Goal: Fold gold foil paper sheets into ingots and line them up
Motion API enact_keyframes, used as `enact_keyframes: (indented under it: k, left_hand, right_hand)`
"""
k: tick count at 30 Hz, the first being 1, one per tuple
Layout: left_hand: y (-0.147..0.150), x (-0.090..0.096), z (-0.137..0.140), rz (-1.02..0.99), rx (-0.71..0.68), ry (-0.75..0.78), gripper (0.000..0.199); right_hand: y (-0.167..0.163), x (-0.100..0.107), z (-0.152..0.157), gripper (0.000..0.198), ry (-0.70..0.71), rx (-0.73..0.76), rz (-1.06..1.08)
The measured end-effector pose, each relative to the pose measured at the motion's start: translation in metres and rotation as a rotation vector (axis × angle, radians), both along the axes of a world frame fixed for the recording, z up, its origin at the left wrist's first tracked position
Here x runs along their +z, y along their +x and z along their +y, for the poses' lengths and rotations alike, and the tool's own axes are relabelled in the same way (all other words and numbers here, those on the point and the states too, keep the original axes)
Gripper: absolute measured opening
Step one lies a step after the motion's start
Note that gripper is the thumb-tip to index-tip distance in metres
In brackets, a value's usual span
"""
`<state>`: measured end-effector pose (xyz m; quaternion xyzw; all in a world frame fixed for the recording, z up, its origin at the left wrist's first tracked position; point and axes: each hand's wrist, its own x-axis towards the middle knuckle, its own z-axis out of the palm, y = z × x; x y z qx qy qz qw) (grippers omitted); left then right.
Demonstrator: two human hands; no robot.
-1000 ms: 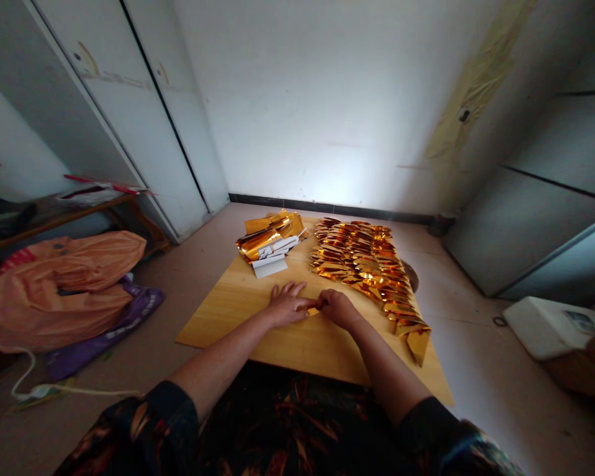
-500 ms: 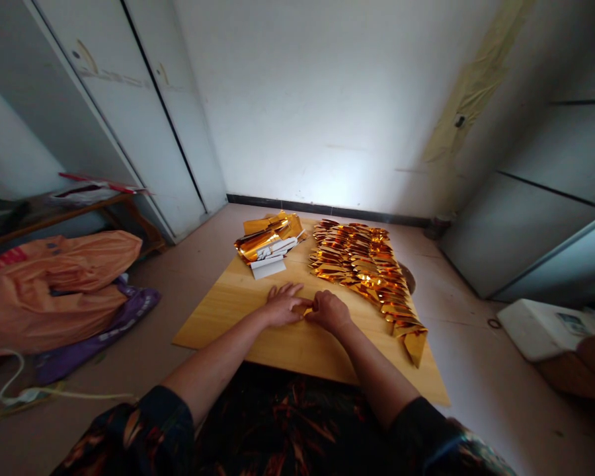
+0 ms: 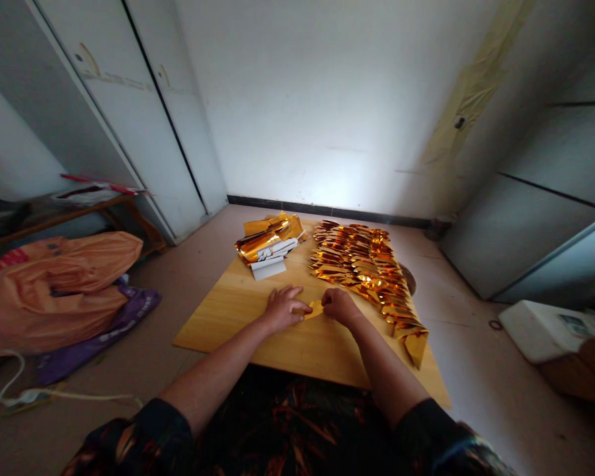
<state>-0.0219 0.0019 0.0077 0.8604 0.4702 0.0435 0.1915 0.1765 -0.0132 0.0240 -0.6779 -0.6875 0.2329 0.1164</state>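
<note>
A small folded piece of gold foil paper (image 3: 316,309) lies on the wooden board (image 3: 218,311) between my hands. My left hand (image 3: 282,309) rests on the board with its fingers spread, thumb and a fingertip at the paper's left end. At the other end, the curled fingers of my right hand (image 3: 340,307) pinch the paper. Beyond my right hand stretch several rows of folded gold foil pieces (image 3: 352,258). Behind my left hand sits a pile of loose gold foil sheets (image 3: 268,238), with a white printed paper wrapper (image 3: 270,266) at its front.
On the left floor are an orange cloth-like bundle (image 3: 79,277) and a purple bag (image 3: 94,344), beside a wooden bench (image 3: 114,205). A pale cabinet (image 3: 178,132) stands behind them. To the right are a grey fridge-like unit (image 3: 515,218) and a white box (image 3: 540,327).
My right hand has slid a little to the right along the gold paper, so more of it shows between my hands. My left hand has barely shifted.
</note>
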Motion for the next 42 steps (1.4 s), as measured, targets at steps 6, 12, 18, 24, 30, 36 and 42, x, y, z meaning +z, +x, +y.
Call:
enact_keyframes:
  k: [6, 12, 18, 24, 30, 36, 42]
  left_hand:
    - [-0.006, -0.011, -0.023, -0.145, 0.060, 0.207, 0.018]
    - [-0.011, -0.014, -0.037, -0.196, -0.007, 0.344, 0.022]
    - [-0.011, -0.013, -0.041, -0.188, -0.013, 0.354, 0.024]
    - [-0.011, -0.013, -0.039, -0.190, -0.021, 0.340, 0.025]
    - [-0.012, -0.015, -0.041, -0.183, -0.019, 0.343, 0.025]
    - [0.004, 0.001, -0.037, -0.129, -0.101, 0.380, 0.019]
    - [0.027, 0.004, -0.015, -0.056, -0.236, 0.374, 0.016]
  right_hand:
    - [-0.007, 0.007, -0.003, 0.018, 0.028, 0.074, -0.121]
    - [-0.021, 0.020, 0.002, 0.045, -0.060, 0.128, -0.303]
    - [-0.029, 0.021, 0.015, 0.059, -0.094, 0.145, -0.347]
    - [-0.029, 0.025, 0.025, 0.050, -0.152, 0.102, -0.341]
    - [-0.018, 0.023, 0.026, 0.021, -0.121, 0.039, -0.209]
    - [-0.010, 0.012, 0.022, 0.007, -0.066, -0.010, -0.113]
    - [-0.001, 0.005, 0.012, 0.013, 0.027, 0.026, -0.025]
